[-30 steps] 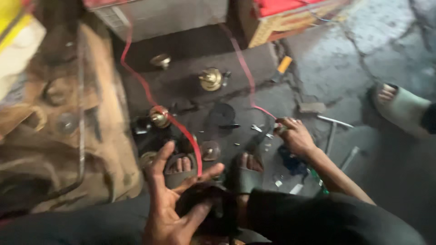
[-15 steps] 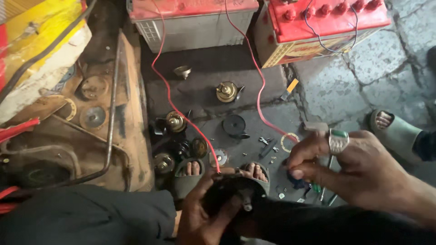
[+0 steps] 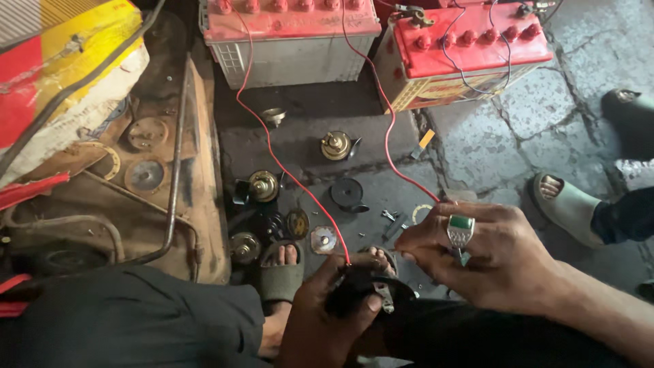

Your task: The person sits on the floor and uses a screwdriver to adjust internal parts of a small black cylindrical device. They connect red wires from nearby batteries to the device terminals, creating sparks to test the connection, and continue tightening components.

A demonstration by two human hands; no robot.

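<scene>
The left hand (image 3: 327, 310) is closed around a small round black horn-like part (image 3: 361, 289), held low over the lap, just in front of the person's sandalled feet (image 3: 283, 269). Half a second ago the right hand (image 3: 477, 255) was open and a little off from that part; now it has come in beside it, its fingers (image 3: 415, 240) pinched together on the end of one red wire (image 3: 402, 170), which runs up to the red-topped battery (image 3: 470, 51) standing on the floor beyond the part. A second red wire (image 3: 286, 163) comes down from the other battery (image 3: 293, 37), the grey-sided one, and meets the black part at its top edge, right by the left thumb. Whether that wire end is actually clamped to a terminal or only pressed there is hard to tell, since the part is dark and partly hidden by the hand.

So the change is that both leads are now at the held part, which reads as the point where current is about to be put across it.

On the floor beyond the part lie other pieces: a brass-coloured disc unit (image 3: 335, 145), another (image 3: 262, 185) nearer, a black dome (image 3: 347, 193) and small screws (image 3: 390, 217). To the right of the part, another person's sandalled foot (image 3: 562, 204) rests on the cracked concrete floor (image 3: 490, 143).
</scene>
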